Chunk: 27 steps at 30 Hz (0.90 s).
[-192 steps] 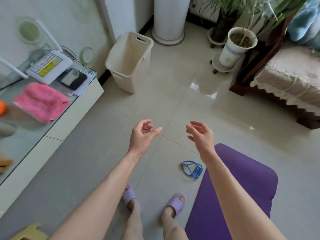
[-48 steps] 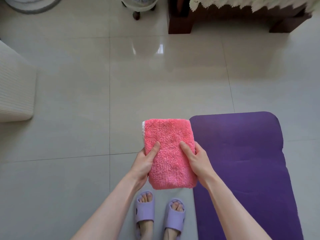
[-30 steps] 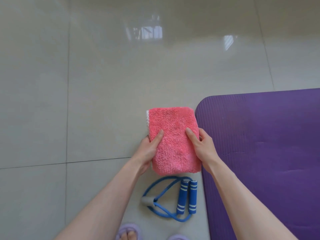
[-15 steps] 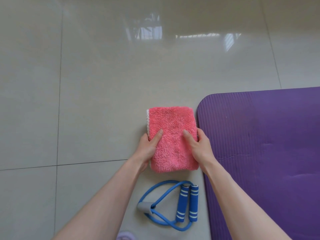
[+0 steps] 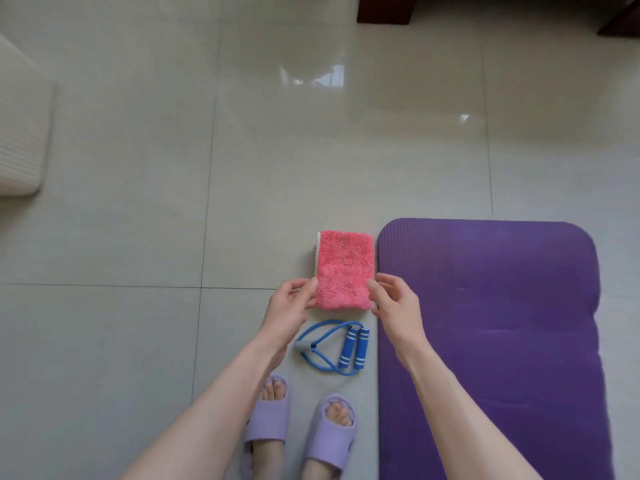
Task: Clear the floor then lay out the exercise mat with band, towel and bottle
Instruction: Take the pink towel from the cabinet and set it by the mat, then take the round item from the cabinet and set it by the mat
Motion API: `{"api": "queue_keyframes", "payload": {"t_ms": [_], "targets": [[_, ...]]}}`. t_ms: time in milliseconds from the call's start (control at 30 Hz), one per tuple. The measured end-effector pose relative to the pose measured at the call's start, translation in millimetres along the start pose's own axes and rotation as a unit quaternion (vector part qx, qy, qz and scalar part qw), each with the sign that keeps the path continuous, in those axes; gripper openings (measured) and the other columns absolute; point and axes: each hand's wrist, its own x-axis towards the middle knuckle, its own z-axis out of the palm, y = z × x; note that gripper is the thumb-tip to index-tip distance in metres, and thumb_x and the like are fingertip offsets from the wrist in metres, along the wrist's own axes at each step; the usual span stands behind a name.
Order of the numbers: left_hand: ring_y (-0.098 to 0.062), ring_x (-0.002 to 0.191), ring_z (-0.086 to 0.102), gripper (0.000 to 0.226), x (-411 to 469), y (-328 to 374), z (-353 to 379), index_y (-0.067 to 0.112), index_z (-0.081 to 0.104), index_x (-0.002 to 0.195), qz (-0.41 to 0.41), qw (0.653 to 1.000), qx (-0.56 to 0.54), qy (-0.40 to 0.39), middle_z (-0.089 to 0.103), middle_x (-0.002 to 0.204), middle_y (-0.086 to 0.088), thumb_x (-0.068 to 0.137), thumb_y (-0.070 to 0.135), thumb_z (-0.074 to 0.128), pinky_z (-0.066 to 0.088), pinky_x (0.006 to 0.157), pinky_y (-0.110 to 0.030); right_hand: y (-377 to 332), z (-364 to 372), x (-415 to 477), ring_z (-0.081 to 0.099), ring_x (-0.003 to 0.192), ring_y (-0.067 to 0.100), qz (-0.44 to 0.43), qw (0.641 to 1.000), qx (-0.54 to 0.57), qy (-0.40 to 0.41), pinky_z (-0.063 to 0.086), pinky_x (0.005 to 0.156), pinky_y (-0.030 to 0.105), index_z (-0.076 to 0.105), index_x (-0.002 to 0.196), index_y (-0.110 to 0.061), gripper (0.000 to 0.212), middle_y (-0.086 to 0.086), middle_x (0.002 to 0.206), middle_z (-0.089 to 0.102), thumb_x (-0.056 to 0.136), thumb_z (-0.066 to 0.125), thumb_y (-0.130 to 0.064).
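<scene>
Forearms reach forward from 6 o'clock, wrists level, palms turned toward each other. The left hand [image 5: 289, 306] and right hand [image 5: 394, 299] are both relaxed, fingers loosely bent and parted, gripping nothing. Their fingertips overlap the near corners of the towel [image 5: 344, 268], but whether they touch it cannot be told. One pink towel lies folded flat on the floor [image 5: 138, 323], with its long edge just beside the mat [image 5: 485, 323] at its 3 o'clock. One blue band [image 5: 330, 346] with two handles lies at the towel's 6 o'clock, apart from it. One purple mat lies unrolled. Two slippers [image 5: 266, 420] stand at 6 o'clock of the band. One basket [image 5: 20, 133] sits at 9 o'clock.
</scene>
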Motion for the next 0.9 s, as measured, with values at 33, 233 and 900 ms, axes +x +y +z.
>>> {"api": "queue_keyframes", "payload": {"t_ms": [33, 233, 900], "targets": [[-0.008, 0.087, 0.06, 0.011, -25, 14, -4, 0.021, 0.056, 0.099, 0.005, 1.0, -0.005, 0.005, 0.064, 0.094, 0.003, 0.094, 0.03, 0.053, 0.044, 0.076, -0.025, -19, -4, -21, 0.062, 0.108, 0.022, -0.008, 1.0, -0.004, -0.008, 0.051, 0.094, 0.046, 0.061, 0.115, -0.017, 0.032, 0.006, 0.116, 0.066, 0.086, 0.066, -0.031], [-0.008, 0.081, 0.06, 0.015, -168, 95, -33, 0.015, 0.055, 0.106, 0.055, 0.997, -0.029, 0.036, 0.064, 0.09, 0.001, 0.094, 0.024, 0.055, 0.044, 0.071, -0.022, -130, -18, -139, 0.065, 0.101, 0.023, -0.049, 0.997, -0.031, -0.047, 0.052, 0.092, 0.047, 0.061, 0.099, -0.035, 0.015, 0.003, 0.109, 0.068, 0.085, 0.067, -0.036], [-0.014, 0.085, 0.058, 0.025, -445, 112, -294, 0.01, 0.055, 0.112, 0.197, 0.928, -0.245, 0.201, 0.063, 0.095, -0.006, 0.091, 0.022, 0.061, 0.043, 0.064, -0.013, -285, 156, -448, 0.064, 0.082, 0.015, -0.192, 0.944, -0.128, -0.236, 0.05, 0.076, 0.029, 0.059, 0.111, -0.012, 0.021, 0.005, 0.095, 0.067, 0.092, 0.059, -0.021]]}}
